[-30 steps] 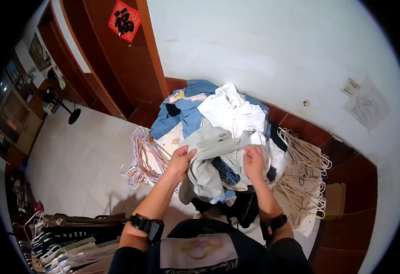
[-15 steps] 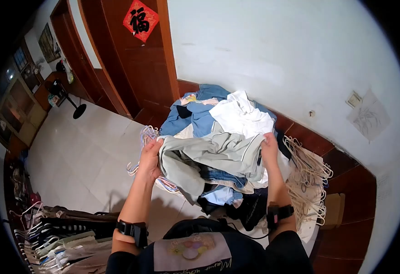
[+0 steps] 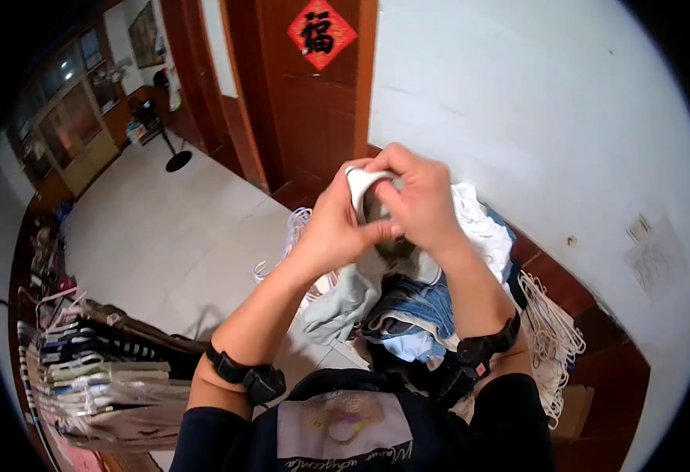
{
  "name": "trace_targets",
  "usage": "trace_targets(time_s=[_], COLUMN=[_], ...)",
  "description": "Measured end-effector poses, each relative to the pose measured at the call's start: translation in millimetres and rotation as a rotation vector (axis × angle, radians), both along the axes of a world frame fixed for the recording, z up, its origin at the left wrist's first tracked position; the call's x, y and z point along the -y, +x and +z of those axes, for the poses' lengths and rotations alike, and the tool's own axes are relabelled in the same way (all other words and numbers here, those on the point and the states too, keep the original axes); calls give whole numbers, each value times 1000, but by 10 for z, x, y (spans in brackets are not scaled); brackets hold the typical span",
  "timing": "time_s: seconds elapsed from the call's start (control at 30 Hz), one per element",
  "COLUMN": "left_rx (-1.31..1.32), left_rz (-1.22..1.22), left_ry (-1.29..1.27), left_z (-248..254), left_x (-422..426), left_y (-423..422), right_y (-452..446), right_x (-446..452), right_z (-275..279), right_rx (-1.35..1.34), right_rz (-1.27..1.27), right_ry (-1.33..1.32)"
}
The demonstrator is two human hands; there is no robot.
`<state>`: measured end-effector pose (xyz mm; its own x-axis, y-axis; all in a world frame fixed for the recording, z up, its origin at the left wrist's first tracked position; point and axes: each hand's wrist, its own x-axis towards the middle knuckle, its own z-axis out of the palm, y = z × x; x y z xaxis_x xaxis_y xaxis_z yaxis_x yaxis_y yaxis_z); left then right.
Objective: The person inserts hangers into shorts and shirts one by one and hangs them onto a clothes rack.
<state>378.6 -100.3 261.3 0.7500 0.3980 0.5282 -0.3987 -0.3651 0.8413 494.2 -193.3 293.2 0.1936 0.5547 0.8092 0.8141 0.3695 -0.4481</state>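
Note:
Both hands are raised close together in front of me, holding the grey-green garment [image 3: 342,305] by its edge. My left hand [image 3: 337,216] grips the left side of a gathered opening. On the other side, my right hand [image 3: 422,197] pinches the same edge. The garment's lower part hangs over the pile, partly hidden behind my hands and forearms. Beneath and beyond lie blue denim [image 3: 419,303], a light blue piece [image 3: 409,346] and a white garment [image 3: 482,228].
Beige hangers [image 3: 549,330] lie right of the pile, pastel hangers [image 3: 296,228] at its left. A rack of hung clothes [image 3: 116,377] stands at the lower left. A black stand [image 3: 178,160] is on the floor near the brown door [image 3: 317,118].
My hands have lifted and come together with the garment's edge between them; before, they held it stretched wide. The view has shifted, so the pile sits further right.

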Motion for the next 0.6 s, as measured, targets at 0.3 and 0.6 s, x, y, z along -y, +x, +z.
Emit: trace_targets(time_s=[0.3,0.6], left_rx=[157,-201], left_rz=[362,957], left_ry=[-210,69], left_z=[257,-652], left_x=[-367,-463], left_y=[-931,-2836], right_y=[-559,-1185], right_x=[-450,-428], right_z=[-934,-1513], right_rx=[-128,-559], right_rz=[30,549], right_ry=[-163,-416])
